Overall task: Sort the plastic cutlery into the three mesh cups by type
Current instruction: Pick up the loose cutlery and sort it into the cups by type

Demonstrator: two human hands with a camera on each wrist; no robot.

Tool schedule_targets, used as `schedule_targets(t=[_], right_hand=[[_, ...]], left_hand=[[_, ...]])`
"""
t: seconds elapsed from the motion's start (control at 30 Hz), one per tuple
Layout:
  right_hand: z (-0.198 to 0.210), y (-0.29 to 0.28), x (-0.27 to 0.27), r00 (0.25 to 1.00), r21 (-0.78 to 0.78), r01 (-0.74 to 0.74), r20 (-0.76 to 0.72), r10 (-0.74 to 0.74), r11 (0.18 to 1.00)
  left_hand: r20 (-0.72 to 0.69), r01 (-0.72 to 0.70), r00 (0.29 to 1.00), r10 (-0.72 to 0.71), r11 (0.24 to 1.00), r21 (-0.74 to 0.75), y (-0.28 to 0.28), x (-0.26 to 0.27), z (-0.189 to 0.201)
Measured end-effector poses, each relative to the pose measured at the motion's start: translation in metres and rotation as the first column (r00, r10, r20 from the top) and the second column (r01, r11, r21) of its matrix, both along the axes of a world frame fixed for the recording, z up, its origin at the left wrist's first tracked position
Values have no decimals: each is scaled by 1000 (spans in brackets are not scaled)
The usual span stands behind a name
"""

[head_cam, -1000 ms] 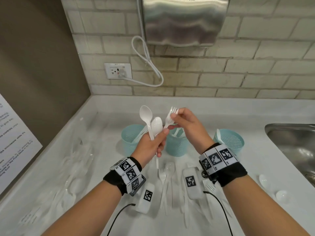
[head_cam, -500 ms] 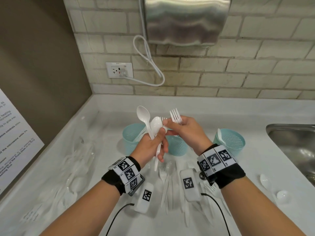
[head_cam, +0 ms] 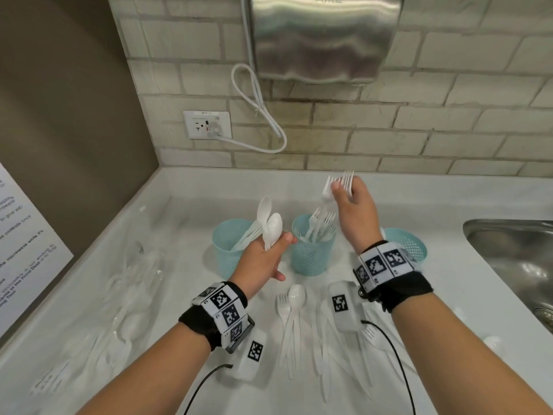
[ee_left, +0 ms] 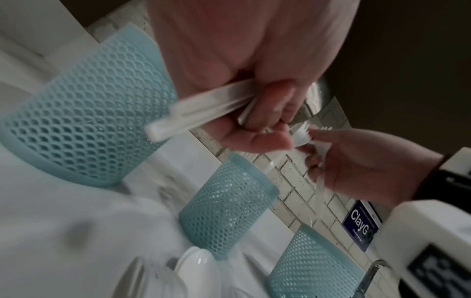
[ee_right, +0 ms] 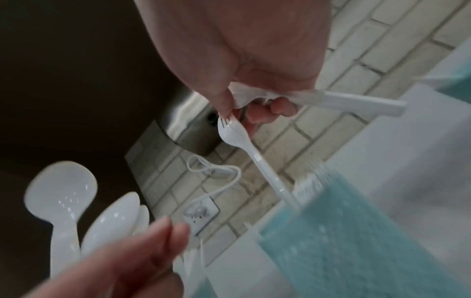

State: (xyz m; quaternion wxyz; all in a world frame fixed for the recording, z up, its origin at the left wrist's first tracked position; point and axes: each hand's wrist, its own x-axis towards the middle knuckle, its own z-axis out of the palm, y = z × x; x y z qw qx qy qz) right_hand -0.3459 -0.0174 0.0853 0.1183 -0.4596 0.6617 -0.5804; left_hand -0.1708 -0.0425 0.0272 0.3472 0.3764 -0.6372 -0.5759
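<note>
Three teal mesh cups stand in a row: the left cup (head_cam: 230,253) with several white pieces, the middle cup (head_cam: 312,253) with forks standing tines up, and the right cup (head_cam: 411,245) partly behind my right wrist. My left hand (head_cam: 276,244) grips two white spoons (head_cam: 269,221) by the handles, bowls up, between the left and middle cups. My right hand (head_cam: 344,190) holds white forks (head_cam: 339,181) raised above the middle cup. In the right wrist view the held forks' handles (ee_right: 356,102) stick out sideways. The spoon handles (ee_left: 193,108) show in the left wrist view.
Loose forks, spoons and knives (head_cam: 294,324) lie on the white counter under my wrists. Crumpled clear wrappers (head_cam: 134,280) sit at the left. A steel sink (head_cam: 508,259) is at the right, with a spoon (head_cam: 493,342) near it. A dispenser (head_cam: 323,40) hangs above.
My right hand has pulled the forks out of the left hand's bundle and lifted them up and to the right, over the middle cup. The left hand keeps the two spoons and has dropped slightly.
</note>
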Motion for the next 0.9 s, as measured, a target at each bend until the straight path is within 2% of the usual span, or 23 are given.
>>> schedule_targets(t=[0.07, 0.13, 0.2, 0.3, 0.43, 0.57, 0.63, 0.7, 0.73, 0.83, 0.9], right_hand=[[-18, -4, -3, 1000, 84, -4, 11, 3, 996], [-20, -1, -2, 999, 103, 20, 46, -25, 994], [-14, 2, 1, 997, 27, 50, 58, -52, 998], [2, 7, 6, 992, -36, 126, -5, -126, 991], [4, 6, 9, 998, -122, 16, 66, -8, 992], [-21, -1, 2, 997, -31, -36, 61, 38, 999], [-30, -1, -2, 996, 78, -50, 71, 44, 996], [-32, 4, -4, 999, 206, 7, 35, -15, 979], [-29, 9, 0, 999, 208, 29, 23, -34, 978], [-18, 22, 13, 989, -16, -117, 89, 117, 993], [-14, 27, 23, 965, -54, -231, 118, 236, 972]], left_hand=[[25, -3, 1000, 3, 1000, 2, 0, 0, -2], [40, 6, 999, -6, 1000, 5, 1, 0, -4], [61, 17, 998, -16, 1000, -11, 2, 1, -3], [99, 33, 995, -27, 998, -57, 5, 1, -4], [225, 67, 974, -26, 982, -177, 8, 1, -2], [295, 110, 955, -15, 945, -308, 11, -1, -1], [316, 127, 949, -16, 934, -333, 11, -2, -3], [331, 132, 943, -16, 933, -334, 11, -2, -3], [329, 134, 944, -20, 935, -329, 11, -2, -4], [322, 155, 946, -49, 937, -313, 13, -6, -3], [321, 181, 944, -77, 934, -308, 16, -10, -1]])
